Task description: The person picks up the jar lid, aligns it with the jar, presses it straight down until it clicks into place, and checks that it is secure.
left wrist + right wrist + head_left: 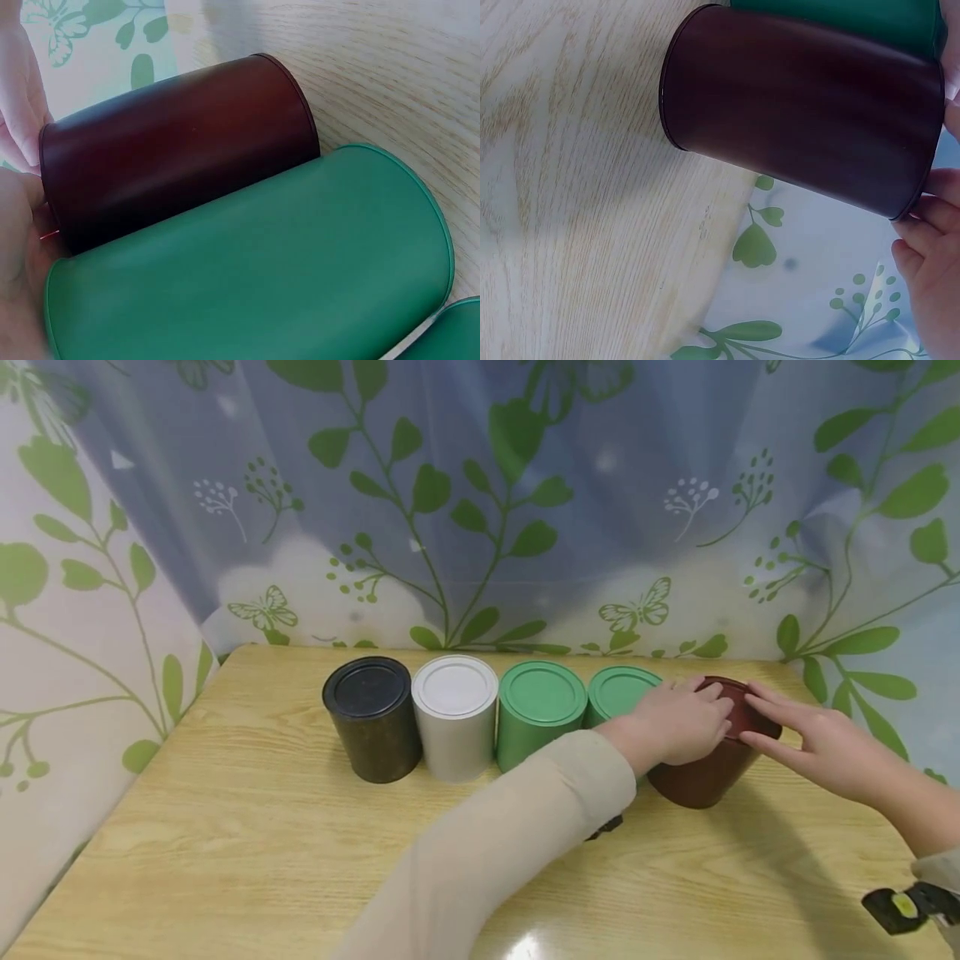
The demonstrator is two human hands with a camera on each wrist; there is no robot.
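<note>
A dark reddish-brown can point(697, 781) stands upright on the wooden table at the right end of a row of lidded cans. Over the left part of its lid, my left hand point(675, 722) grips the top with bent fingers; its thumb is hidden in the head view. From the right, my right hand point(832, 747) holds the upper rim, finger and thumb spread along it. A green can point(255, 262) is directly beside the brown can, partly covered by my left hand and forearm in the head view.
Further left in the row are another green can point(542, 693), a white can point(456, 727) and a black can point(375, 727). The wooden table point(247, 827) extends in front of them. A leaf-patterned curtain point(465, 585) hangs behind the table.
</note>
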